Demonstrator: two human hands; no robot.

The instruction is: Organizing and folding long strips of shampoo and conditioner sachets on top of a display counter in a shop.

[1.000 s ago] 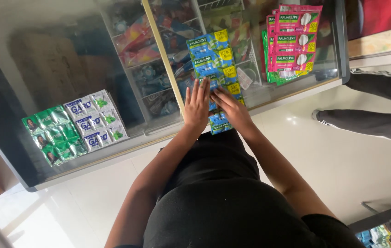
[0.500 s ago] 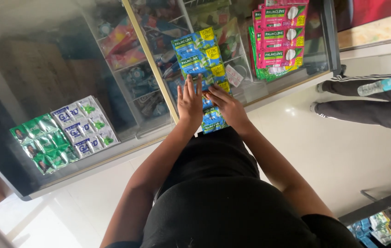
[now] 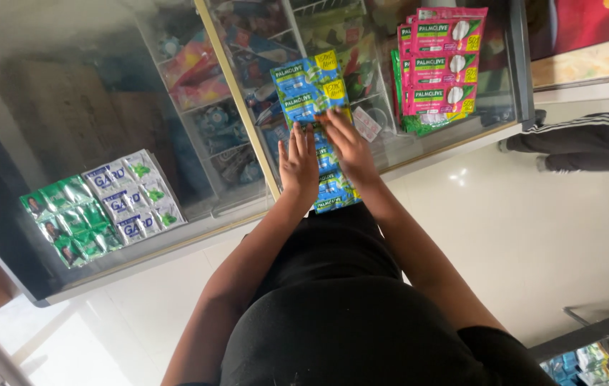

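A long strip of blue and yellow sachets (image 3: 309, 89) lies on the glass counter top (image 3: 82, 107). My left hand (image 3: 298, 163) rests flat on the strip's lower part, fingers spread. My right hand (image 3: 347, 143) presses on the strip just beside it, fingers on the middle sachets. Whether either hand grips the strip or only presses it is unclear. The strip's lower end (image 3: 333, 194) shows below my hands at the counter's near edge.
Pink and green sachet strips (image 3: 441, 68) lie to the right on the glass. Green and white sachets (image 3: 100, 207) sit at the left. Goods fill the shelves under the glass. Another person's legs (image 3: 590, 139) stand on the white floor at the right.
Both hands have slid up along the blue strip, the right hand reaching further onto the middle sachets. The view has shifted slightly.
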